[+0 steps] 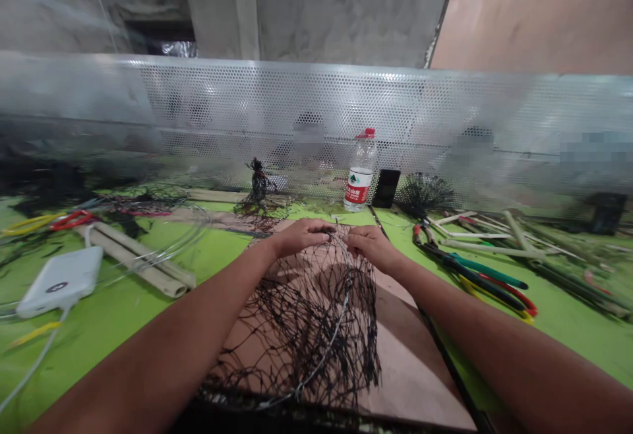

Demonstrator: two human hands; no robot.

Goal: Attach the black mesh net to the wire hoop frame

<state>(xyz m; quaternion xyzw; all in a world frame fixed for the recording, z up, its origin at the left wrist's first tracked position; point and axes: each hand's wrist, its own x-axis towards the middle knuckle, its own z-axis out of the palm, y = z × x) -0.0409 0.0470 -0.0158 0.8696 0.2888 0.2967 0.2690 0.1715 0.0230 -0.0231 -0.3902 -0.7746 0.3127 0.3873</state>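
Black knotted netting [316, 322] is spread over a brown board [400, 361] in front of me. A thin silvery wire [341, 318] curves across it, from the board's near edge up to my hands. At the net's far edge my left hand [302, 236] has its fingers closed together on the netting. Close beside it, my right hand [368, 244] pinches the net's edge near the wire's upper end. The fingertips almost meet, and exactly which strand each one grips is too small to make out.
Behind the board stand a water bottle [360, 173], a black phone [386, 188] and a perforated metal screen [316, 97]. On the right lie pliers [475, 272] and bamboo strips [519, 239]. To the left are bamboo tubes [143, 262], coiled wire [190, 243] and a white power bank [62, 280] with a cable.
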